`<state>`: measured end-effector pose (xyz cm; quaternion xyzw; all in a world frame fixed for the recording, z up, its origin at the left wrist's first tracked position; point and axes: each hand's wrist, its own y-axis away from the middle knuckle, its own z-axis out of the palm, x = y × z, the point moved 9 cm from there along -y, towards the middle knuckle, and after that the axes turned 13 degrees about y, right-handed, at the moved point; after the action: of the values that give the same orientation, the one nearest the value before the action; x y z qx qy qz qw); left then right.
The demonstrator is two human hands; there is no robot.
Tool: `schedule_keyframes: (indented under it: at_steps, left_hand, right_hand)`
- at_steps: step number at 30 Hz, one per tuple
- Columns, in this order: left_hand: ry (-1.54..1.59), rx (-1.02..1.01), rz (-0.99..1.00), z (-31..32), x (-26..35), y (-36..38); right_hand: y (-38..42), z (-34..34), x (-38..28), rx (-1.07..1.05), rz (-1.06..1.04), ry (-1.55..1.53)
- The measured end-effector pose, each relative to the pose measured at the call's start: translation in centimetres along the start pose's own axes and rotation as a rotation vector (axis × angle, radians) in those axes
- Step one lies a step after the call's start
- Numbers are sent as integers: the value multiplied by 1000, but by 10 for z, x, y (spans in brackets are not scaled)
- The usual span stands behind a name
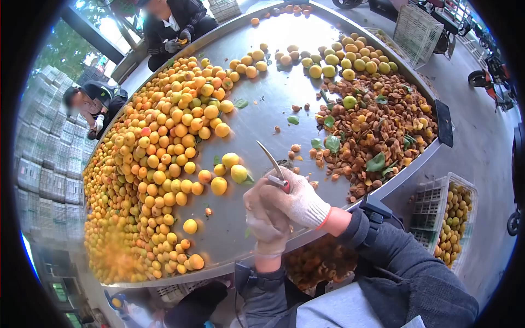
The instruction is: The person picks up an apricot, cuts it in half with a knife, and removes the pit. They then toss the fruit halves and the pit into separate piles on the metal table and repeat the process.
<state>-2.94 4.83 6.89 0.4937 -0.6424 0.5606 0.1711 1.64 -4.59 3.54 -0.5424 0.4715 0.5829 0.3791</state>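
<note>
My right hand (pixel 307 201), in a whitish work glove, is closed around a small knife with a curved blade (pixel 269 156) and a red-and-silver handle. The blade points up and to the left over the metal table (pixel 257 128). Pressed against it is my gloved left hand (pixel 265 221), its fingers curled; whatever they hold is hidden. Several loose yellow apricots (pixel 219 186) lie just left of my hands. A large heap of apricots (pixel 164 142) covers the table's left side. On the right is a pile of brown pits and scraps (pixel 383 128) with green leaves.
More apricots (pixel 361 57) line the far right edge. A white crate of fruit (pixel 453 224) stands on the floor at right. Two people work along the far left side, one in dark clothes (pixel 188 16). A motorbike (pixel 495 82) and stacked crates (pixel 49 164) are farther off.
</note>
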Motion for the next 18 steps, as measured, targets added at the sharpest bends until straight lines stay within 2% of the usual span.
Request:
schedule_keyframes:
  at_steps: [1,2,4,5,6,7,9,10,12,13,15,16,17,18]
  left_hand:
    - [-5,80,-10,-6,-5,0]
    - [-10,78,-10,-9,-9,0]
    - [853,349,-676,-15,-75,22]
    - [853,350,-676,-19,-76,22]
    - [1091,334,-755,-12,-80,26]
    - [1331,318,-830,-4,-80,29]
    - [1390,297,-817,-8,-79,27]
    - [1446,259,-805,-7,-77,24]
    - [1327,252,-827,-9,-75,27]
    - [1216,243,-848,-8,-75,32]
    - [1222,221,-899,5,-74,40]
    - [1224,197,-941,13,-74,44]
    - [1227,188,-948,17,-71,46]
    - [1281,184,-986,24,-68,48]
  right_hand:
    - [-1,3,4,-5,-1,-5]
    - [-2,8,9,-36,5,-101]
    - [-2,4,4,-62,11,-199]
    - [-2,0,-1,-154,154,-180]
    - [1,-3,2,-247,296,-158]
    - [-1,-9,0,-255,254,-131]
    - [13,-2,-7,-661,74,-10]
    - [17,-6,-1,-667,73,-8]
    - [32,4,-4,-757,-251,434]
    - [20,-7,-11,-534,-280,504]
    - [15,-40,-17,-194,183,61]
    - [9,-47,-16,-82,161,-198]
    - [8,-43,-15,-72,164,-198]
    - [4,-45,-22,47,74,-376]
